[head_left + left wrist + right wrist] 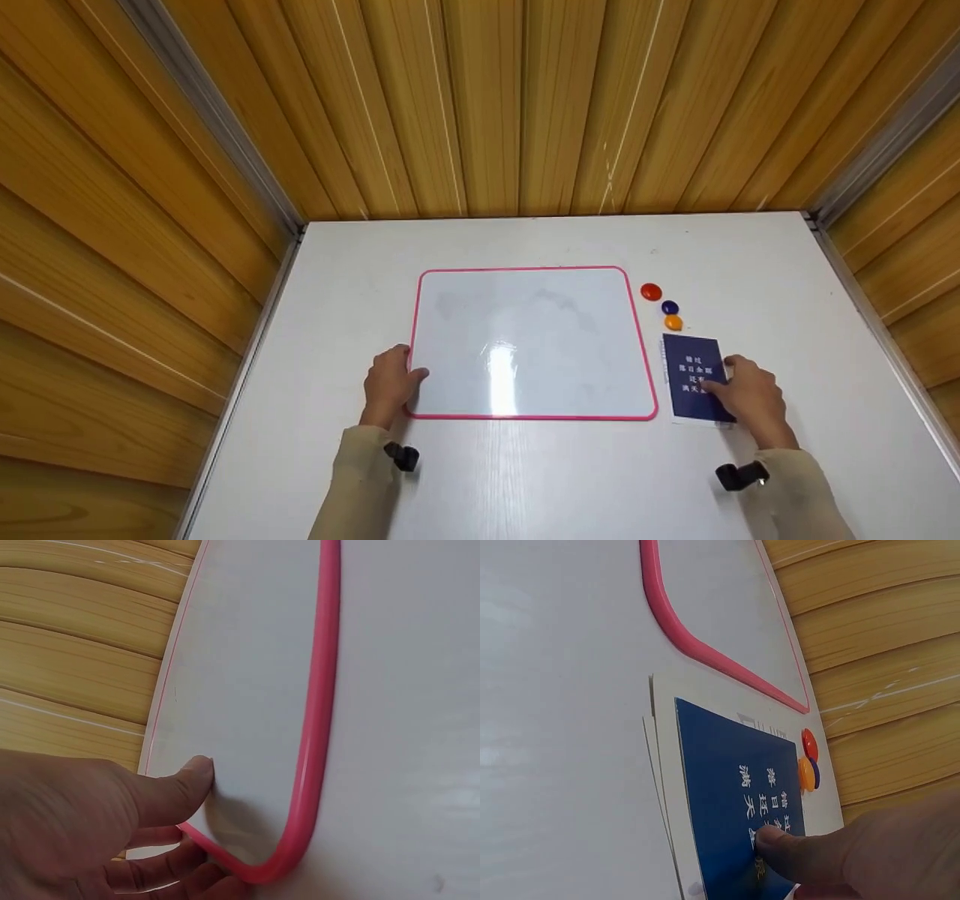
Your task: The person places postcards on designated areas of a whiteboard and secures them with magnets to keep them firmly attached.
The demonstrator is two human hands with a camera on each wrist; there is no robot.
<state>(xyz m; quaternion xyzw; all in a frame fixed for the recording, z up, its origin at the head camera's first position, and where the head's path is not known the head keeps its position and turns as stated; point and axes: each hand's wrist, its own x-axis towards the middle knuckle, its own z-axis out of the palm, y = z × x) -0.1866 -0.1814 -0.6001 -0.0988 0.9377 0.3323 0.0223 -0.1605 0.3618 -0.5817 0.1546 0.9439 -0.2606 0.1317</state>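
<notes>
A whiteboard [532, 337] with a pink frame lies on the white table. My left hand [390, 382] grips its left edge near the lower corner; the thumb rests on the white surface and the fingers curl round the pink rim [311, 735], partly hidden. To the right of the board lies a navy card [694, 367] printed with white characters, on top of white cards [667, 765] whose edges stick out. My right hand [754, 397] holds this small stack at its right side, thumb pressed on the navy face. The other right fingers are mostly hidden.
Beyond the cards, right of the board, sit a red round magnet [651, 292], a dark blue one [670, 307] and an orange one [673, 322]. The blue and orange ones touch or nearly touch. Wood-patterned walls [480, 112] enclose the table's back and sides.
</notes>
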